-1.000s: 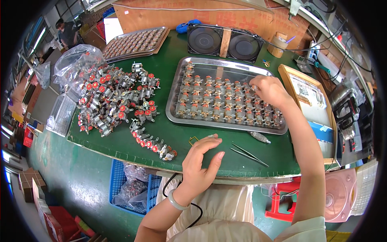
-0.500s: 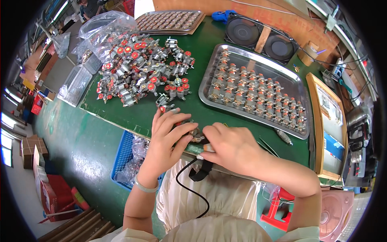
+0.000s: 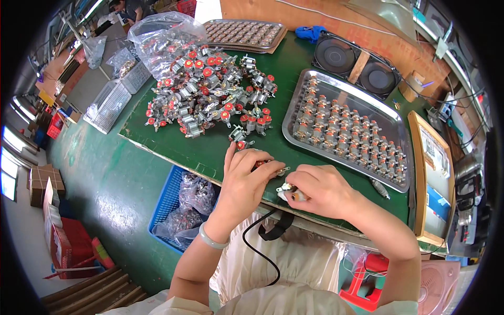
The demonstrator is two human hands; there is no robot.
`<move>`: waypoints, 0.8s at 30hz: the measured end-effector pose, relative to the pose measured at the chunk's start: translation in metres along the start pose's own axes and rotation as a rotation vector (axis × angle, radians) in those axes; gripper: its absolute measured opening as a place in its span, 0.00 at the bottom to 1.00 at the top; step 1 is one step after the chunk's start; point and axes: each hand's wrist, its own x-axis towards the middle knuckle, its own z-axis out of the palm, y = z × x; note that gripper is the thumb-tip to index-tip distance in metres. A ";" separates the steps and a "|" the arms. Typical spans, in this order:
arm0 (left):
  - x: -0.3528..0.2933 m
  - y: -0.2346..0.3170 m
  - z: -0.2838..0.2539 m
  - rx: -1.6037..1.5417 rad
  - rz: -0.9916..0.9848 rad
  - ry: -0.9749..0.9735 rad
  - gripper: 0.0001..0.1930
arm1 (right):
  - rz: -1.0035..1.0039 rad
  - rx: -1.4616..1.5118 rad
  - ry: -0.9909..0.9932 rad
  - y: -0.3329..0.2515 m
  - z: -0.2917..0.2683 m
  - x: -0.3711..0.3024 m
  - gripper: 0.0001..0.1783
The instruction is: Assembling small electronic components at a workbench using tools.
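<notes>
My left hand [image 3: 244, 181] is closed around a small motor [image 3: 259, 165] with red on it, mostly hidden by the fingers; a metal tab sticks out toward the right. Close beside it, my right hand [image 3: 323, 191] pinches a small piece with bright metal tabs [image 3: 285, 187]. Under its fingers is also a whitish and orange rounded thing [image 3: 298, 196], whose kind I cannot make out. Both hands are over the near edge of the green table [image 3: 178, 152]. Beyond my left hand lies a heap of small motors [image 3: 205, 97] with red caps.
A metal tray [image 3: 292, 137] with rows of motors stands at the right; another filled tray [image 3: 275, 48] lies at the back. Two round black fans [image 3: 336, 52] sit behind. A wooden frame [image 3: 417, 173] borders the right side. Below left is a blue basket [image 3: 160, 212] holding bagged parts.
The view has shifted, so the table things appear farther right. My hands have come slightly apart, and metal tabs now show at my right fingertips.
</notes>
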 end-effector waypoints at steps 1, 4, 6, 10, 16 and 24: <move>0.000 -0.003 0.000 0.039 0.026 -0.035 0.13 | 0.046 0.074 0.054 -0.004 -0.004 0.000 0.15; 0.000 0.009 -0.002 0.053 0.043 0.055 0.19 | 0.198 0.096 0.132 -0.006 -0.011 0.001 0.14; -0.001 0.022 -0.004 -0.086 0.079 0.090 0.23 | 0.239 0.111 0.137 -0.007 -0.012 -0.002 0.13; -0.010 0.024 0.005 -0.355 0.044 0.141 0.20 | 0.483 0.477 0.154 -0.024 -0.012 -0.006 0.13; -0.010 0.036 0.002 -0.922 -0.302 0.103 0.14 | 0.363 0.386 0.286 -0.024 -0.014 -0.010 0.14; -0.005 0.039 0.010 -0.427 -0.065 0.180 0.16 | 0.205 -0.131 0.305 -0.030 -0.007 -0.015 0.15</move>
